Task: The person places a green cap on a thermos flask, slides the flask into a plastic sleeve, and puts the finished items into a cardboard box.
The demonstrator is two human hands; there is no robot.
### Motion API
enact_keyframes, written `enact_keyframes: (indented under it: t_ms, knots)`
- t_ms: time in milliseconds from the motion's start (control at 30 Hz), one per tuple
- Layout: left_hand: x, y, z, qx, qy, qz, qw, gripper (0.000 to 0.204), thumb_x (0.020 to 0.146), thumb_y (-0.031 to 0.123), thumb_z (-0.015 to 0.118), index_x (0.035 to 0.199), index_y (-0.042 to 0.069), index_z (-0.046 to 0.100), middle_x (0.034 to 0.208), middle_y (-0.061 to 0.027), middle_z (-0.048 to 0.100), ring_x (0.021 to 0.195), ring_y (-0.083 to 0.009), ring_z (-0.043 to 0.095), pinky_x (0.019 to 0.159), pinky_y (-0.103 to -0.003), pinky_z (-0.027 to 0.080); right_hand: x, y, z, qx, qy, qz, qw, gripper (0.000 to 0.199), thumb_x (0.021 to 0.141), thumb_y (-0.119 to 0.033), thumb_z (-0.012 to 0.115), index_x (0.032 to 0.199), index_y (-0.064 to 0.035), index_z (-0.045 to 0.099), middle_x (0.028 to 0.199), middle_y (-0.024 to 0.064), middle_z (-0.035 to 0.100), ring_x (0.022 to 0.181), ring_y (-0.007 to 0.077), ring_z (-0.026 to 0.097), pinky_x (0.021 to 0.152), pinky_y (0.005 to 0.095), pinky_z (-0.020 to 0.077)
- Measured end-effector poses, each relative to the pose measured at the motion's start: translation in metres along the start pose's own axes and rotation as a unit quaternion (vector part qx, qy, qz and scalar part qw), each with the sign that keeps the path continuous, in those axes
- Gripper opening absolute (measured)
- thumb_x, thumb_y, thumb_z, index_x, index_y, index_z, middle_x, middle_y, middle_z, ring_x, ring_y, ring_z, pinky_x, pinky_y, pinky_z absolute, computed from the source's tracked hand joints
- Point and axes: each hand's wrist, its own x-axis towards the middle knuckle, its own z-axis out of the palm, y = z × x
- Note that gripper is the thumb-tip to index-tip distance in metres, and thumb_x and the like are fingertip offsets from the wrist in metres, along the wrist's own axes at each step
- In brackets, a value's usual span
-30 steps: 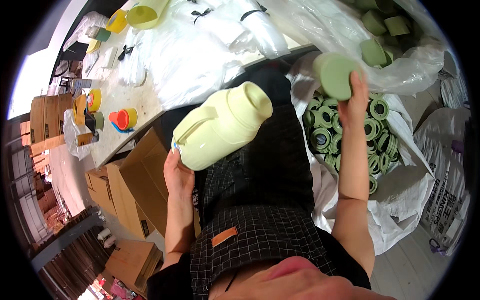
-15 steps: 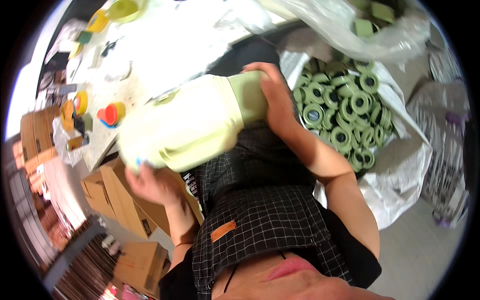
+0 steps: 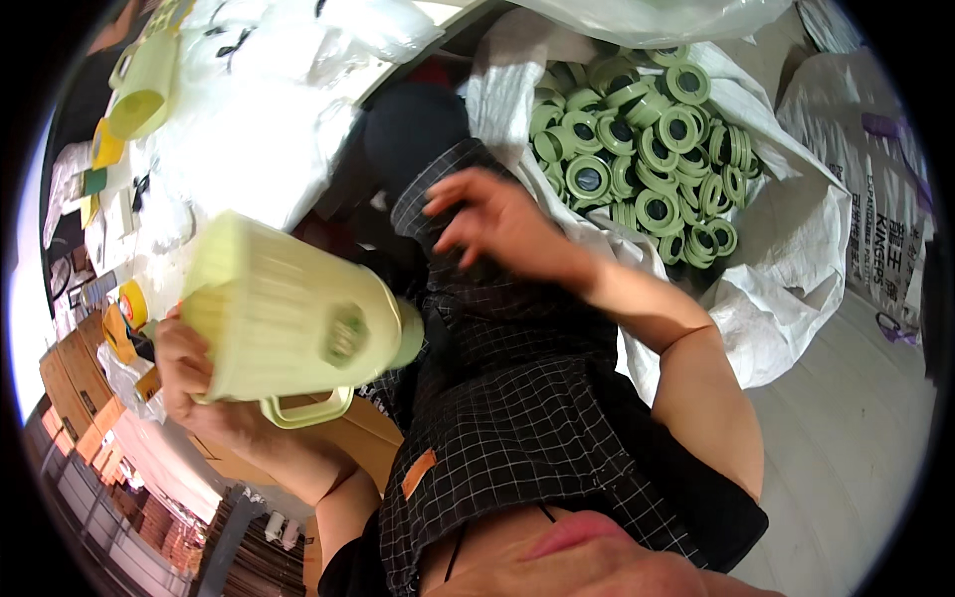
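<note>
A pale yellow-green blender jug (image 3: pixel 284 308) lies tilted on its side in the air, its wide mouth toward the left and its green base collar (image 3: pixel 408 336) toward my lap. My left hand (image 3: pixel 194 383) is closed around the wall at the mouth; some of its fingertips are hidden by the jug. The jug's handle hangs below, and a dark oval emblem shows on its side. Over my knee, apart from the jug, my right hand (image 3: pixel 502 227) is empty, its fingers spread and slightly blurred.
To the right stands a white woven sack (image 3: pixel 781 343) full of green collar rings (image 3: pixel 676 174) with dark centres. Plastic film (image 3: pixel 269 109) covers the table at the upper left, where another jug (image 3: pixel 147 90) and a yellow tape roll (image 3: pixel 131 303) sit. Cardboard boxes (image 3: pixel 75 373) stand farther left.
The jug has moved down and left, and its mouth has turned into view. My right hand has let go of its green base. My left hand now grips the rim.
</note>
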Motion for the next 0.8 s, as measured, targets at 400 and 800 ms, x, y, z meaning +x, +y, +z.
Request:
enact_keyframes:
  t_ms: [400, 800]
  knots:
    - [-0.07, -0.002, 0.072, 0.161, -0.137, -0.333, 0.919, 0.075, 0.086, 0.018, 0.07, 0.147, -0.002, 0.031, 0.125, -0.0125, 0.048, 0.1, -0.0161, 0.049, 0.089, -0.031, 0.042, 0.011, 0.307, -0.3, -0.451, 0.315, 0.48, 0.683, 0.033, 0.09, -0.028, 0.058, 0.113, -0.006, 0.067, 0.112, 0.0153, 0.067, 0.101, 0.0285, 0.066, 0.084, 0.0383, 0.0518]
    - [-0.075, -0.032, 0.082, -0.027, -0.059, -0.437, 0.897, 0.078, 0.093, 0.033, 0.063, 0.149, 0.0, 0.02, 0.142, -0.0203, 0.041, 0.13, -0.03, 0.045, 0.107, -0.042, 0.038, 0.033, 0.348, -0.306, -0.428, 0.285, 0.543, 0.664, 0.062, 0.087, -0.049, 0.054, 0.136, -0.0104, 0.055, 0.133, 0.0195, 0.058, 0.126, 0.0299, 0.055, 0.103, 0.0404, 0.0436]
